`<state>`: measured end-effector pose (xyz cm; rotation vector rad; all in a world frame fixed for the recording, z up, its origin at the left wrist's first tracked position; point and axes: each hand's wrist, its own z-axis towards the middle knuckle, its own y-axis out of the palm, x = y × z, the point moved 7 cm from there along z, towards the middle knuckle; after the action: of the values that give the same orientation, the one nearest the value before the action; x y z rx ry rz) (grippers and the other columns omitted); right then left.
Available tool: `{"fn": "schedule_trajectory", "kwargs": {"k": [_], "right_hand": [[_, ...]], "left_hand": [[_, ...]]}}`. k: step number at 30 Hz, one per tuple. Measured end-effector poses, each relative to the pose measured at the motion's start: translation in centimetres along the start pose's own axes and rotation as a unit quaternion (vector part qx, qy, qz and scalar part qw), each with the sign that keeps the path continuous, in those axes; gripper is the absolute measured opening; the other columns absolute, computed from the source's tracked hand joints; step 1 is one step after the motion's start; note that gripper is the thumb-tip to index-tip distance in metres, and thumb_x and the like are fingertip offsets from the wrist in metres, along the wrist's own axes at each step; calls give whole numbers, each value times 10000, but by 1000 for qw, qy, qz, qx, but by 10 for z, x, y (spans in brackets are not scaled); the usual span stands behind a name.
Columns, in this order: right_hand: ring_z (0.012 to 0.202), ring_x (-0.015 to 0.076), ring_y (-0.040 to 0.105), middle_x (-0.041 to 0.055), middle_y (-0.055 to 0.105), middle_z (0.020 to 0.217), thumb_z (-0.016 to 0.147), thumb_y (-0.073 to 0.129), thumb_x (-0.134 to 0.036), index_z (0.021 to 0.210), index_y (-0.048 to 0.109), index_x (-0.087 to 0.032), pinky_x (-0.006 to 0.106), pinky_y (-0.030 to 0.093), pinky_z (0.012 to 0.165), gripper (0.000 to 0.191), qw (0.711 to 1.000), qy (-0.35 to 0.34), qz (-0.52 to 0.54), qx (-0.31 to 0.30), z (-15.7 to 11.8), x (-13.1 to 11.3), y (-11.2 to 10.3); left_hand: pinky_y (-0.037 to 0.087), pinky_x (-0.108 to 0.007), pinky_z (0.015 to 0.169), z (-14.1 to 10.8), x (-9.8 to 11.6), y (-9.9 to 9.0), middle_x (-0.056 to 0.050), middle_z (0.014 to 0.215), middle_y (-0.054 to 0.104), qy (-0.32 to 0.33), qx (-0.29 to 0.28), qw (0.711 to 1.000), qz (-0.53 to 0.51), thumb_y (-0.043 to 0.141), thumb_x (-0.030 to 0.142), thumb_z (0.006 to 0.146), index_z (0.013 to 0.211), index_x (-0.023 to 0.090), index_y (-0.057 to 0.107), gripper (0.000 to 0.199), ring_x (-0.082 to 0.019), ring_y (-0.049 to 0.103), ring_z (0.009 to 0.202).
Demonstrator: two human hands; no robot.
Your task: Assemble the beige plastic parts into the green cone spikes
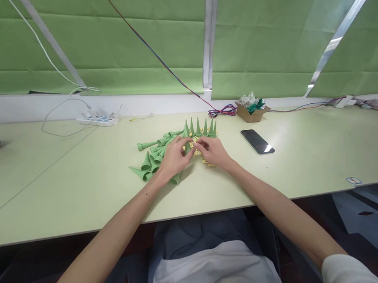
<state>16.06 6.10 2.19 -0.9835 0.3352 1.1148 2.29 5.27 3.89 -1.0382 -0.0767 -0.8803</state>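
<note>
My left hand is closed round a green cone, which is partly hidden by the fingers. Against it, my right hand pinches something small at the cone's upper end, probably a yellow piece, too small to make out. Loose green cones lie in a pile to the left of and under my left hand. Behind both hands, several green cones stand upright in a row, points up. Small yellow pieces are scattered between the hands and beside my right hand.
A black phone lies on the table to the right. Behind it are a small cardboard box with plastic and green material, and a coiled red-blue cable. A white power strip with cables sits at the back left.
</note>
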Motion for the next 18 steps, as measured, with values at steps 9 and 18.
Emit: {"fn": "schedule_trajectory", "kwargs": {"k": [9, 18], "right_hand": [[627, 136, 559, 14, 663, 745, 929, 534, -289, 864, 615, -192, 260, 414, 609, 143, 1000, -7, 9, -13, -1, -2, 2], [585, 122, 472, -7, 605, 679, 912, 526, -254, 771, 595, -191, 260, 362, 593, 169, 1000, -11, -5, -29, -1, -1, 1]], "left_hand": [[499, -331, 733, 0, -3, -1, -43, 975, 626, -6, 4, 1000, 0, 617, 328, 891, 1105, 175, 695, 274, -103, 538, 568], [500, -334, 736, -1, -2, 2, -56, 1018, 642, -11, -12, 1000, -11, 633, 334, 875, 1106, 173, 697, 288, -118, 545, 600]]}}
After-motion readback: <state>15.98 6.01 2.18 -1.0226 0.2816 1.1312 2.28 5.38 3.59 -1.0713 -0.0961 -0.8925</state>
